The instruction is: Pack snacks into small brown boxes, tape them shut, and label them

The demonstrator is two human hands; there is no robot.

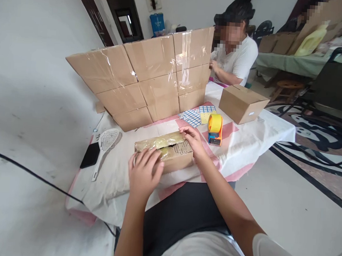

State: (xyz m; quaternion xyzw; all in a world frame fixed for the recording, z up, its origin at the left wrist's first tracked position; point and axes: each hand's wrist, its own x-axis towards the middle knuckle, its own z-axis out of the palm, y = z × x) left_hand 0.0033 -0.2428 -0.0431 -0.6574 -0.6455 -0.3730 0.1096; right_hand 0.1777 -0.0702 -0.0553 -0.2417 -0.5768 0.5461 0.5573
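Observation:
A small cardboard box (172,153) wrapped in clear tape lies on the cloth-covered table (118,179) right in front of me. My left hand (143,174) rests on its near left corner, fingers spread flat over the top edge. My right hand (193,143) presses on the box's far right end, fingers stretched along the top flap. Neither hand holds anything else. An orange tape dispenser (215,129) with a yellow roll stands just right of my right hand.
A wall of stacked taped cartons (145,80) fills the back of the table. Blue label sheets (192,117) and a closed carton (242,103) lie beyond. A white slotted spoon (105,147) and a black phone (90,155) sit at left. Another person (236,58) sits behind.

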